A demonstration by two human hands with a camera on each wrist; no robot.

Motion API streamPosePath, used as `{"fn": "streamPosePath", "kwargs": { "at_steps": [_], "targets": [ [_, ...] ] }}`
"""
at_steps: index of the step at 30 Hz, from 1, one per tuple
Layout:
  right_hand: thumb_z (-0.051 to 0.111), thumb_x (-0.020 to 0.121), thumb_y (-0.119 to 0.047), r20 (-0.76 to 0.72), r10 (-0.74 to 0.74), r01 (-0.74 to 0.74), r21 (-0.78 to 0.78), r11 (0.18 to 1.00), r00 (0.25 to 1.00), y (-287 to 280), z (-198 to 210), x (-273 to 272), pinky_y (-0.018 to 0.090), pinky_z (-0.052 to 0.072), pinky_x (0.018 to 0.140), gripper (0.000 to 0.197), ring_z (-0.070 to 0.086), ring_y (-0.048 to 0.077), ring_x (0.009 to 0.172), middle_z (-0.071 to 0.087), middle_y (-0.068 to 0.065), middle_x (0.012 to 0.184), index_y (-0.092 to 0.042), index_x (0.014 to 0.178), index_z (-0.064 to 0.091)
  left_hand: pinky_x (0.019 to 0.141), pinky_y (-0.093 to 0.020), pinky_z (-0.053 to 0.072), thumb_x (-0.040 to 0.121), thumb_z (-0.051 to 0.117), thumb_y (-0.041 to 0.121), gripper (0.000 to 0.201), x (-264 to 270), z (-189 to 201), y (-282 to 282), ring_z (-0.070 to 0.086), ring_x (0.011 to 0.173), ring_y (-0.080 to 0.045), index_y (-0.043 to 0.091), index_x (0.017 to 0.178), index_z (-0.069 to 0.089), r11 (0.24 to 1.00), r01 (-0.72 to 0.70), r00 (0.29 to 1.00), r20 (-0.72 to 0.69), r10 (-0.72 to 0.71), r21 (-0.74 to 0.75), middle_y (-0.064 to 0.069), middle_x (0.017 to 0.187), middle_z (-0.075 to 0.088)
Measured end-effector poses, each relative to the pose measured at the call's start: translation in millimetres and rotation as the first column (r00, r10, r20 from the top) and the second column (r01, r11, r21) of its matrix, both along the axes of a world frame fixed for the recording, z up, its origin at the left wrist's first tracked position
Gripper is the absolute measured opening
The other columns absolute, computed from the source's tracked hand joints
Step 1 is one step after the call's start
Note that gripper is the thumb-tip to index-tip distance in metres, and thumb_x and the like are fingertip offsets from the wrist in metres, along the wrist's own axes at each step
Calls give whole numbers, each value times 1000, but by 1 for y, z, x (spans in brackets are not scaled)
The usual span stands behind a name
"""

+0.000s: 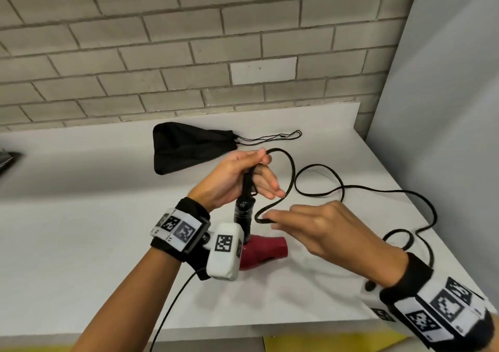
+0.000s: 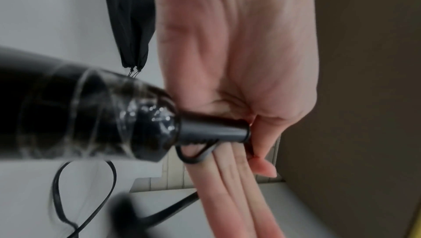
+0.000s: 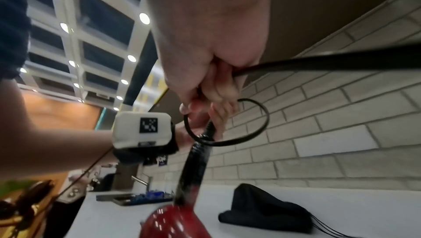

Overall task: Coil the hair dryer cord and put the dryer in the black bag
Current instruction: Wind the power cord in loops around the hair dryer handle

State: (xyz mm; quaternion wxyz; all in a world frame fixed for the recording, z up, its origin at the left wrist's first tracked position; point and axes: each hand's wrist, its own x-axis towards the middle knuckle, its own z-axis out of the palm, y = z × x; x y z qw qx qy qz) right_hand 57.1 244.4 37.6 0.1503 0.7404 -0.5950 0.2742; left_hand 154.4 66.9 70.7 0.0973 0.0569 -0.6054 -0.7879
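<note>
While the left hand (image 1: 232, 179) pinches the cord (image 1: 318, 187) at the upright dryer's (image 1: 263, 251) handle end, the right hand (image 1: 321, 233) pinches a loop; only the left wrist view shows straight lower fingers (image 2: 230, 188). Beyond both hands, the black bag (image 1: 186, 149) lies on the tabletop (image 1: 81, 216).

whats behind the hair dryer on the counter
A black bag lies flat behind the hair dryer, near the brick wall, its drawstrings trailing right. The left hand covers its near corner.

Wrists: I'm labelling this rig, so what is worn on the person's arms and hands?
Hands are bare, no sleeves on the forearms. Each wrist has a black strap carrying white plates with black square-pattern markers. The left wrist also bears a white camera block with one marker, and a thin black cable trails from it.
</note>
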Motion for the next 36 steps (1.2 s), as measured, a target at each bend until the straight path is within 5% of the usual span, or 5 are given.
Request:
{"fn": "streamPosePath", "kwargs": {
  "at_steps": [9,17,25,30,36],
  "targets": [
    [62,90,-27,147,-136,168,-236,957,980,-22,35,7,24,49,46,17,60,12,52,68,-6,65,-23,100,74,48,-30,52,93,35,21,42,-3,-10,24,64,47,-26,-2,72,62,997,49,998,41,-47,-59,-15,55,66],
    [61,93,-32,339,-199,299,-274,914,920,-16,32,-20,36,46,45,17,49,25,47,66,4,60,-21,97,74,39,-23,18,96,30,35,42,0,-14,19,23,29,-7,12,66,48,980,175,984,25,-178,98,6,32,35],
    [61,84,-39,545,-118,179,-60,982,830,-3,31,-35,9,28,48,32,36,9,45,50,-5,49,-9,74,67,55,-26,41,96,29,35,42,3,-20,28,55,44,-19,20,58,39,975,215,976,27,-217,59,6,37,38],
    [32,86,-71,135,-271,256,117,959,953,14,17,-65,25,25,41,62,40,21,51,40,-4,43,-15,63,49,40,-20,20,94,44,37,33,9,-28,24,29,31,-2,17,68,45,949,266,963,-3,-269,171,15,40,33],
    [29,86,-64,-135,-518,533,113,839,845,46,29,-112,18,18,43,60,54,28,36,52,6,44,-13,57,41,42,-23,16,94,49,28,24,31,-24,4,25,35,-3,16,74,48,931,322,946,-26,-322,174,10,50,23]
  ]
}}
